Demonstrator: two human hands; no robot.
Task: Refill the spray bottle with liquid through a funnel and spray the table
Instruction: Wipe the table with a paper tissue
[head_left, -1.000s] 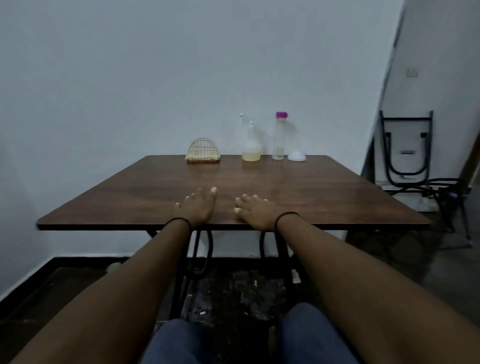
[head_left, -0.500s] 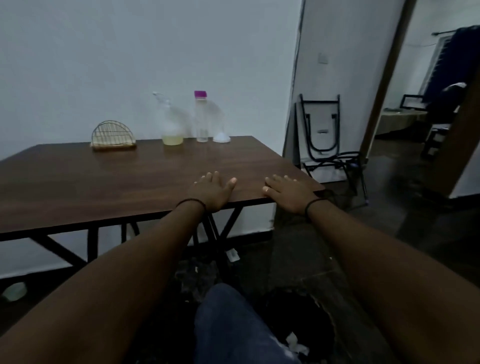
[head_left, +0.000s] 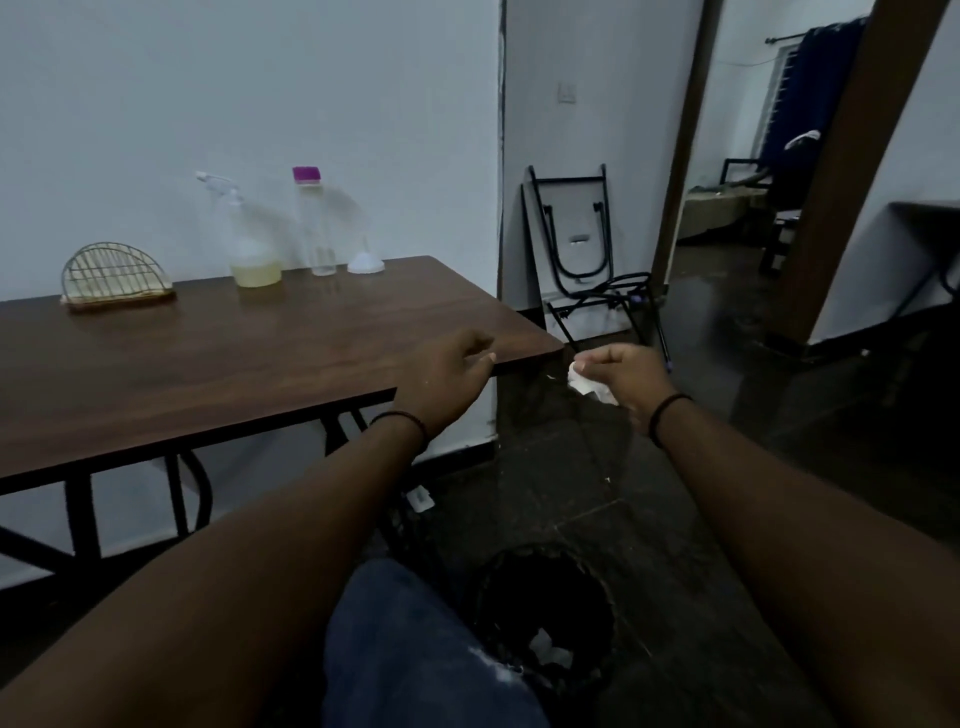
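Note:
A clear spray bottle (head_left: 244, 244) with a little yellow liquid stands at the far edge of the brown table (head_left: 208, 364). Beside it stands a tall clear bottle (head_left: 314, 223) with a pink cap, and a white funnel (head_left: 365, 262) lies mouth down to its right. My left hand (head_left: 447, 376) hovers at the table's near right edge with fingers loosely curled, holding nothing. My right hand (head_left: 623, 376) is off the table past its corner and grips a crumpled white tissue (head_left: 589, 384).
A gold wire napkin holder (head_left: 117, 278) sits at the table's far left. A dark waste bin (head_left: 543, 618) stands on the floor below my hands. A folded table (head_left: 571, 244) leans on the wall to the right, beside a doorway.
My view has swung right. Both hands lifted from lying flat on the table; the right hand moved off past the corner and now holds a crumpled tissue.

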